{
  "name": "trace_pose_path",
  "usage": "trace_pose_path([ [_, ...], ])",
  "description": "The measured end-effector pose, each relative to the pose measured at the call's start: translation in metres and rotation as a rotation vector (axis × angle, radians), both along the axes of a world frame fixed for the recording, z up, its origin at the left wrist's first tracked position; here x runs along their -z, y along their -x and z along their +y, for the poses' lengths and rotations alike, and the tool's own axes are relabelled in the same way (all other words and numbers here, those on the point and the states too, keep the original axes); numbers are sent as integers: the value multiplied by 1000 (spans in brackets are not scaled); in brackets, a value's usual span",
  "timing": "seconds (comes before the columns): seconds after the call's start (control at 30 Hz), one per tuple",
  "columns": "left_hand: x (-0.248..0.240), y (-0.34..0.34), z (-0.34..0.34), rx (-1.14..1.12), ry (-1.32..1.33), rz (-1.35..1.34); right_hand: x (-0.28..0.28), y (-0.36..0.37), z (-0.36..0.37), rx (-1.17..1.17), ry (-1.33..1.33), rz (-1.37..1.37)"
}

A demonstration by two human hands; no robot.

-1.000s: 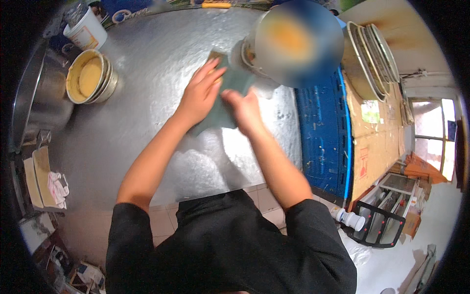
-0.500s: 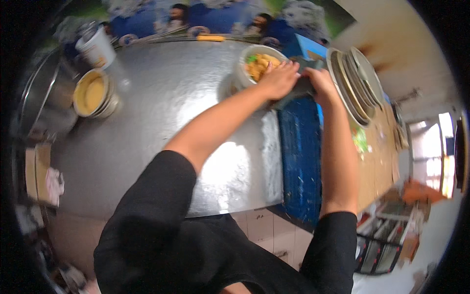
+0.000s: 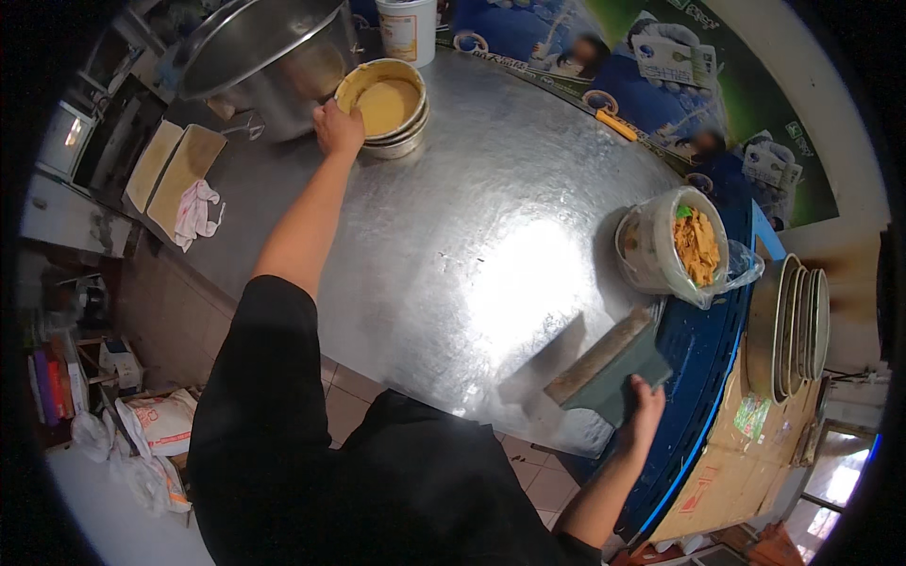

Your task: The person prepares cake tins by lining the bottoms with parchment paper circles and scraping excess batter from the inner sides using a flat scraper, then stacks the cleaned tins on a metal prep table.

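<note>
In the head view, our left hand [image 3: 338, 128] pinches the rim of the top bowl [image 3: 416, 119], still on its stack and full of yellow paste [image 3: 387, 107]. Our right hand [image 3: 647, 407] clasps the grey board [image 3: 613, 379], tilted near the table's [image 3: 406, 283] right edge, not laid flat.

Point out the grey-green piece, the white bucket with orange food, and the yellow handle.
Grey-green piece [image 3: 612, 378], head view: middle of its flat face.
White bucket [image 3: 645, 253], head view: its outer side wall.
Yellow handle [image 3: 616, 125], head view: middle of its length.
</note>
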State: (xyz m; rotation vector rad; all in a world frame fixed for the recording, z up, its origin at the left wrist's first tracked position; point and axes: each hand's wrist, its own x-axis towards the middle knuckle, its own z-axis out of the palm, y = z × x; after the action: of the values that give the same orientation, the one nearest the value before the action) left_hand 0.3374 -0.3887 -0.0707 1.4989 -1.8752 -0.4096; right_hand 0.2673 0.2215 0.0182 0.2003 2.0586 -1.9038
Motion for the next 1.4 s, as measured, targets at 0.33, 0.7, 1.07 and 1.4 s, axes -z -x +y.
trace_pose_path([
  [0.33,-33,-17,-34,438,-188,-51,17,-47,-37,-30,-10,-73],
  [0.7,-36,-194,167,307,-1254,1127,49,-81,8,6,5,-190],
  [1.07,30,-249,232,212,-1293,1086,41,-80,-33,-298,2,-174],
  [1.4,41,-203,246,696,-1512,1535,-24,-112,-204,-819,-618,655],
])
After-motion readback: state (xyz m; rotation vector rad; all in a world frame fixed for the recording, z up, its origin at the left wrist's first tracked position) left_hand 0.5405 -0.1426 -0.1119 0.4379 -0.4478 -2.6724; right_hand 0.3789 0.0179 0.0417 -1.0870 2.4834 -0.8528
